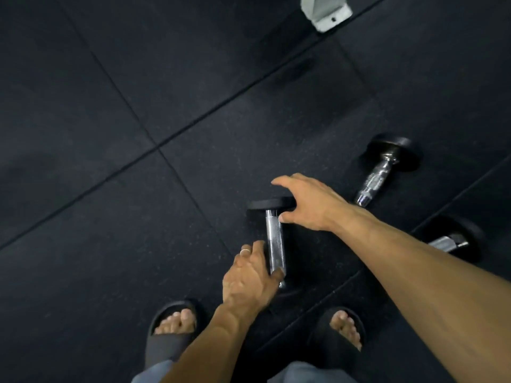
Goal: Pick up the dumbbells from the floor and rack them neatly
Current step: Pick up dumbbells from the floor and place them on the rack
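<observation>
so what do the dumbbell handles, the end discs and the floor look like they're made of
Handles: bright metal, probably chromed steel, given the mirror-like glints and what looks like a knurled grip.
End discs: matte black with no shine, so likely rubber-coated, though painted iron is possible.
Floor: dark, faintly speckled tiles with visible seams, which looks like rubber gym matting.

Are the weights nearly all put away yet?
Not yet. Nothing looks racked, and no rack is clearly in view. Both hands are just reaching: the left hand touches the nearest dumbbell at its handle, the right hand hovers over its far end. Two other dumbbells lie on the floor.
</observation>
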A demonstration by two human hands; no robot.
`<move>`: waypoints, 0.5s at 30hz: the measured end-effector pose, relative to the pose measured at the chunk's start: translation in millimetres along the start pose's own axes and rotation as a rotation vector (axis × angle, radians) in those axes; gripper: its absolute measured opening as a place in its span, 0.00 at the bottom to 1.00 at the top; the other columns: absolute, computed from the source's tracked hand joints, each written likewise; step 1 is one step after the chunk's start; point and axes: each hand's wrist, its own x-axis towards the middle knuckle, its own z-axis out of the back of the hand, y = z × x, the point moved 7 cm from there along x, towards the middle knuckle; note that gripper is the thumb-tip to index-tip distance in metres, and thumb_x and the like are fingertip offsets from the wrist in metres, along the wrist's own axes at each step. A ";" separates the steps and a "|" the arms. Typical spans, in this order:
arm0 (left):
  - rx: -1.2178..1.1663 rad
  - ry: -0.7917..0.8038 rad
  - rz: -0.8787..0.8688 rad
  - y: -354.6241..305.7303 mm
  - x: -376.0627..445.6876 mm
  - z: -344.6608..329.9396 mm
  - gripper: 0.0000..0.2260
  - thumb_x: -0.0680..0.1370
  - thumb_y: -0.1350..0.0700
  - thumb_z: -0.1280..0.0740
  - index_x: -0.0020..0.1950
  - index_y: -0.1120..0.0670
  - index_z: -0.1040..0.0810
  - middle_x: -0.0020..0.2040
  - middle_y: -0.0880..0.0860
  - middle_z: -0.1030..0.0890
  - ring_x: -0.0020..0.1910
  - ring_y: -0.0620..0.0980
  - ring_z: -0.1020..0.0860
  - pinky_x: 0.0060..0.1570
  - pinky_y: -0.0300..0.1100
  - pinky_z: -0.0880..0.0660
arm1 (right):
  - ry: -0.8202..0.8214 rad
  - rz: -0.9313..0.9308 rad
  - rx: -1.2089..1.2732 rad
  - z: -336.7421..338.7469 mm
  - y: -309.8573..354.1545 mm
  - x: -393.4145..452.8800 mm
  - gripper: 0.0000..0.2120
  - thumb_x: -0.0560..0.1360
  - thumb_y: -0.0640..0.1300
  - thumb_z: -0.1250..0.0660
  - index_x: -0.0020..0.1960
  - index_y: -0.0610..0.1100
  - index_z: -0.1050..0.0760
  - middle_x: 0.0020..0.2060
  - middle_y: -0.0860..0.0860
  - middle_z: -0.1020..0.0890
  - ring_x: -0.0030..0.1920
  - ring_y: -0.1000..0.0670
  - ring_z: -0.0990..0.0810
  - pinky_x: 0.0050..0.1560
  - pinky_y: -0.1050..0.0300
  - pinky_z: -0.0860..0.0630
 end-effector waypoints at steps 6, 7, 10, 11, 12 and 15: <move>-0.370 0.069 0.027 10.3 32.4 -39.5 0.32 0.70 0.46 0.26 0.69 0.48 0.38 0.60 0.51 0.24 0.59 0.52 0.25 0.58 0.48 0.26 | 0.043 0.072 0.054 -27.3 -3.4 29.7 0.28 0.72 0.44 0.25 0.69 0.53 0.29 0.59 0.52 0.23 0.60 0.50 0.24 0.63 0.51 0.28; -0.414 0.069 0.037 12.0 35.3 -42.4 0.30 0.70 0.47 0.25 0.67 0.47 0.37 0.57 0.50 0.23 0.57 0.52 0.24 0.58 0.49 0.25 | 0.037 0.077 0.078 -28.4 -4.6 31.5 0.26 0.72 0.44 0.25 0.68 0.53 0.27 0.58 0.53 0.22 0.59 0.51 0.23 0.62 0.52 0.27; -0.496 0.044 0.059 15.9 38.8 -46.7 0.24 0.70 0.51 0.25 0.59 0.46 0.35 0.51 0.50 0.23 0.52 0.52 0.24 0.55 0.52 0.24 | 0.005 0.102 0.121 -30.5 -5.8 31.3 0.18 0.75 0.44 0.28 0.63 0.52 0.24 0.53 0.55 0.21 0.56 0.52 0.22 0.61 0.52 0.26; -0.518 0.040 0.060 16.6 38.2 -47.6 0.24 0.69 0.51 0.25 0.58 0.46 0.34 0.50 0.50 0.23 0.52 0.52 0.24 0.55 0.52 0.24 | -0.012 0.105 0.136 -31.1 -6.1 30.0 0.16 0.75 0.44 0.28 0.62 0.51 0.23 0.52 0.55 0.21 0.55 0.52 0.22 0.60 0.51 0.26; -0.533 0.035 0.060 17.3 37.0 -47.6 0.24 0.68 0.51 0.25 0.58 0.44 0.34 0.50 0.49 0.22 0.53 0.52 0.24 0.56 0.52 0.24 | -0.029 0.107 0.152 -31.3 -6.3 28.0 0.15 0.75 0.43 0.29 0.61 0.51 0.23 0.51 0.55 0.21 0.54 0.52 0.22 0.60 0.51 0.26; -0.512 0.020 0.051 19.1 31.5 -39.4 0.26 0.67 0.52 0.25 0.59 0.42 0.34 0.50 0.48 0.22 0.53 0.52 0.23 0.56 0.53 0.24 | -0.062 0.095 0.215 -28.8 -9.5 20.6 0.15 0.75 0.44 0.29 0.61 0.52 0.22 0.51 0.53 0.20 0.54 0.51 0.22 0.60 0.50 0.25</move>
